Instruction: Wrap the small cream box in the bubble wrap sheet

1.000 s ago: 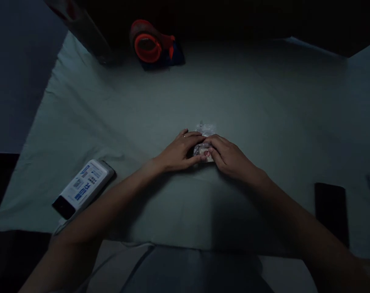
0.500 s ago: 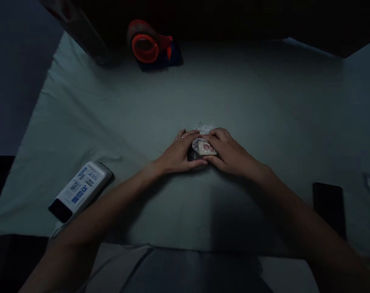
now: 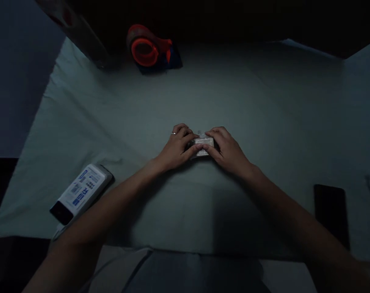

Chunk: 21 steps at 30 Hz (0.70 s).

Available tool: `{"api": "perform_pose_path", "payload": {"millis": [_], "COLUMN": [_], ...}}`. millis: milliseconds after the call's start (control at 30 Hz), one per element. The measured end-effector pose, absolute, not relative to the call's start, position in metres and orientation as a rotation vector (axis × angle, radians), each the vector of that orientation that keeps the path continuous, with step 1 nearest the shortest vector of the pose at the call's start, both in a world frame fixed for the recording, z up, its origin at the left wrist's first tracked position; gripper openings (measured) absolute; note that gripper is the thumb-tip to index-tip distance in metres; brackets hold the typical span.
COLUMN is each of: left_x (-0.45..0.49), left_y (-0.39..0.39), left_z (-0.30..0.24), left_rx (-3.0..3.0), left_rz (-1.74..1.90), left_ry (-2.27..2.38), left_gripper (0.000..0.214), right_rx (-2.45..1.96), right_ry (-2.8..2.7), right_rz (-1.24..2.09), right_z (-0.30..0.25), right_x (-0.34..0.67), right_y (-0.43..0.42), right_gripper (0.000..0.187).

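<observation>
A small pale packet in clear plastic wrap (image 3: 205,142) lies between my hands at the middle of the cloth-covered table. My left hand (image 3: 179,147), with a ring on one finger, grips its left side, thumb on the near face and fingers curled behind. On the right side, my right hand (image 3: 229,150) holds it the same way, and the two thumbs nearly meet. Fingers cover both ends of the packet, and the dim light leaves its contents unclear.
An orange and blue tape dispenser (image 3: 145,52) sits at the back. A white box-shaped device with blue print (image 3: 81,191) lies at left, a dark phone (image 3: 331,213) at right. Dark cardboard (image 3: 234,20) stands along the far edge of the pale green cloth (image 3: 264,101).
The packet has been turned, so a plain pale face shows instead of the one with a reddish mark. My thumbs have moved up onto it.
</observation>
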<state>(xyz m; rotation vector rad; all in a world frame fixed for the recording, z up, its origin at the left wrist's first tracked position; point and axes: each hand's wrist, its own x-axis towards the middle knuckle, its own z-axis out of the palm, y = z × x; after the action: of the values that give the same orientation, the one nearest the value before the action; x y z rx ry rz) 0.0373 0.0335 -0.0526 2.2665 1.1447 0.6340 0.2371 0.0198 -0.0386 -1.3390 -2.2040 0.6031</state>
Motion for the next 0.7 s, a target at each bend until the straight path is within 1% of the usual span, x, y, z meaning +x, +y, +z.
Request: {"api": "perform_pose_path", "payload": {"millis": [100,200,333,400,533,633,700], "left_x": [0.038,0.039,0.042,0.045,0.056,0.062,0.063], "left_y": [0.035,0.037,0.050,0.062,0.084,0.089,0.086], "left_z": [-0.053,-0.050,-0.046,-0.045,-0.042,-0.037,-0.031], "left_rx": [2.321,2.283,2.137,2.153,2.160,2.110,2.030], "left_rz": [0.603,0.566,0.616,0.582,0.392,0.369,0.384], "left_ry": [1.210,1.232,1.419,1.486,1.465,1.437,1.380], "left_gripper": [0.045,0.041,0.035,0.031,0.019,0.011,0.011], "right_rx": [-1.258,-1.111,-1.090,-1.083,-1.063,-1.078,-1.127], "right_ry": [-2.218,-2.351,-2.390,-2.390,-2.389,-2.382,-2.362], "right_rz": [0.426,0.459,0.477,0.451,0.403,0.336,0.268], "right_z": [-0.039,-0.037,-0.040,-0.043,-0.046,-0.046,-0.046], "right_x": [0.236,0.240,0.244,0.244,0.244,0.244,0.244], "right_y": [0.018,0.015,0.013,0.013,0.012,0.010,0.008], "right_gripper": [0.040,0.043,0.042,0.042,0.042,0.041,0.039]}}
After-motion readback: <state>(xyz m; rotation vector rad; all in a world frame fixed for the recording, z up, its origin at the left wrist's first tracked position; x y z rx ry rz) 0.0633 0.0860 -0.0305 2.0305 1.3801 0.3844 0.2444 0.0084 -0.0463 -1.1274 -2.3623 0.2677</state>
